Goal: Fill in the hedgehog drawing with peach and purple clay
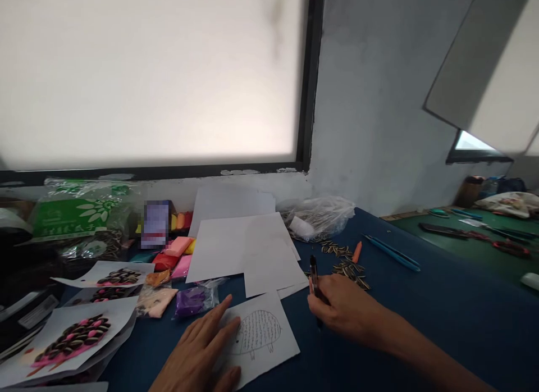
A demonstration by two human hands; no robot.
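Some blue tabletop (pixel 307 337) separates the drawing's (pixel 260 337) edge from the right hand's (pixel 347 306) pen (pixel 313 267)

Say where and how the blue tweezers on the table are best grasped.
Probably by the middle of the blue tweezers, pinched across both prongs from above, coming from the near right side. They lie flat, slim tips pointing away and blunt end nearer. The right hand is closer but holds a pen.

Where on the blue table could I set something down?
There's bare tabletop between the blue tweezers and the right forearm, plus a narrow strip between drawing and pen. Crowded: the left side, with printed pictures and coloured packets.
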